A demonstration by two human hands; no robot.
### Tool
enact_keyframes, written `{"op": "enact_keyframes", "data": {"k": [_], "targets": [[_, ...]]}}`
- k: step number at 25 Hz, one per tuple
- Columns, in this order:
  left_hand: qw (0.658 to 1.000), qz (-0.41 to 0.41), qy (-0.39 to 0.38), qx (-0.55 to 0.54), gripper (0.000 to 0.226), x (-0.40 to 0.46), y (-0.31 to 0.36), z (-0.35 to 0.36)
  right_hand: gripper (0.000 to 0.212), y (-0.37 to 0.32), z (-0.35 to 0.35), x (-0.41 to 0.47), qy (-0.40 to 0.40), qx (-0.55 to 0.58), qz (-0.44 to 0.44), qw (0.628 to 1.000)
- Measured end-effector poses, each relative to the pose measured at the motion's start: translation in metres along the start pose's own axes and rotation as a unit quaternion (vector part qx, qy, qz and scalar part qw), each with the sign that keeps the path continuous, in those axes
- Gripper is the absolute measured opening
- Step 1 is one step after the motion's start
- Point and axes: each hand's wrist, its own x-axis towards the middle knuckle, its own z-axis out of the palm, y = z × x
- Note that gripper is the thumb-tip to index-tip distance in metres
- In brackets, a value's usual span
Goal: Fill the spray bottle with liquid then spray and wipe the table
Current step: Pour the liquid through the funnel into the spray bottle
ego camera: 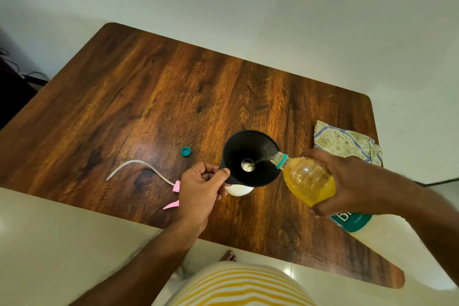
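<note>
A black funnel (258, 156) sits in the mouth of a white spray bottle (238, 190) standing on the wooden table (149, 87). My left hand (198, 191) pinches the funnel's rim at its left side. My right hand (352, 181) holds a clear plastic bottle of yellow liquid (308, 181), tilted with its neck over the funnel's right rim. A thin stream runs from it into the funnel's hole. The pink spray head with its white tube (139, 166) lies on the table to the left, partly behind my left hand.
A teal bottle cap (185, 151) lies on the table left of the funnel. A folded patterned cloth (345, 141) rests near the table's right edge. The table's near edge runs just below my hands; pale floor tiles surround it.
</note>
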Motion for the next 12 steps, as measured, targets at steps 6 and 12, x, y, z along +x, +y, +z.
{"op": "enact_keyframes", "data": {"k": [6, 12], "targets": [[1.0, 0.002, 0.002, 0.001, 0.006, -0.0002, 0.0004, 0.0002, 0.089, 0.0008, -0.0015, -0.0007, 0.002, 0.007, -0.003, 1.0], [1.0, 0.002, 0.002, 0.0, 0.005, -0.0003, 0.0004, 0.0008, 0.09, 0.0003, -0.0036, -0.0019, 0.0, 0.0, 0.001, 1.0]]}}
